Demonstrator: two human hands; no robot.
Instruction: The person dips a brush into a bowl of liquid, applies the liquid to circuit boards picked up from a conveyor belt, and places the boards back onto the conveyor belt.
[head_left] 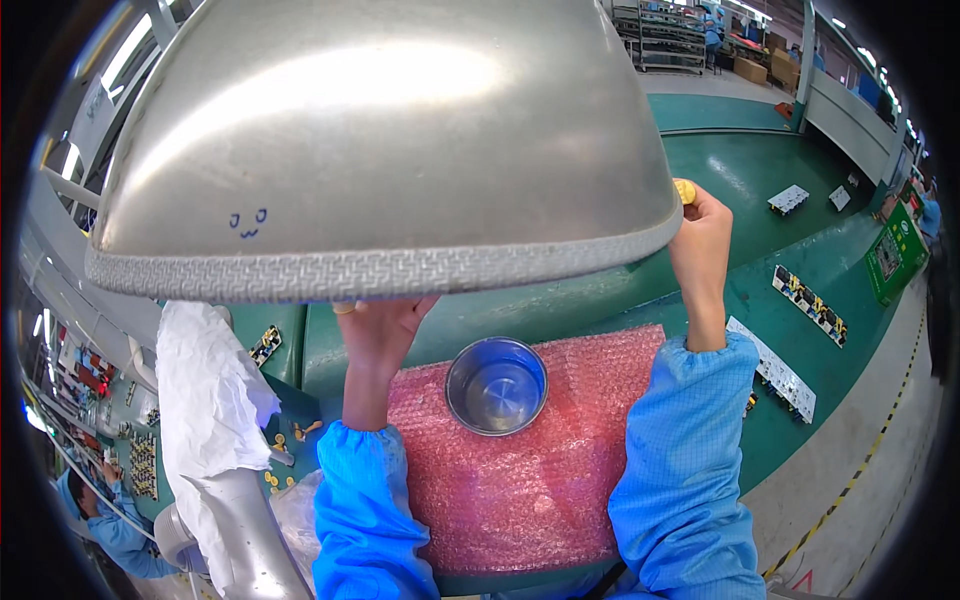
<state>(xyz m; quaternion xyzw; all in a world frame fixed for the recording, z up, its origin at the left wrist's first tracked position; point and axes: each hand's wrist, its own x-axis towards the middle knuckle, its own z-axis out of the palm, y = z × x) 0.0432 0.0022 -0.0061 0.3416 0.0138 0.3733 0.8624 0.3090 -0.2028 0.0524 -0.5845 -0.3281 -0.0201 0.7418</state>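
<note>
A large metal hood (400, 170) with grey textured edging hangs across the upper view. Below its rim, my left hand (378, 340) reaches up, its fingers mostly hidden behind the metal; a bit of yellow finger cot shows. Beside the hood's right edge is my right hand (703, 240), fingers curled in, with a yellow finger cot (685, 191) on one fingertip. Whatever that hand holds, if anything, is hidden by the hood. Between my forearms a round metal bowl (497, 425) stands on pink bubble wrap (510, 500); clear liquid seems to be in it.
Circuit boards lie on the green bench (740, 160), including a long populated board (810, 305) and a white one (775, 370) at right. Crumpled white paper wraps a duct (215, 390) at left. Yellow finger cots (275, 480) lie beside it. A co-worker (120, 530) sits far left.
</note>
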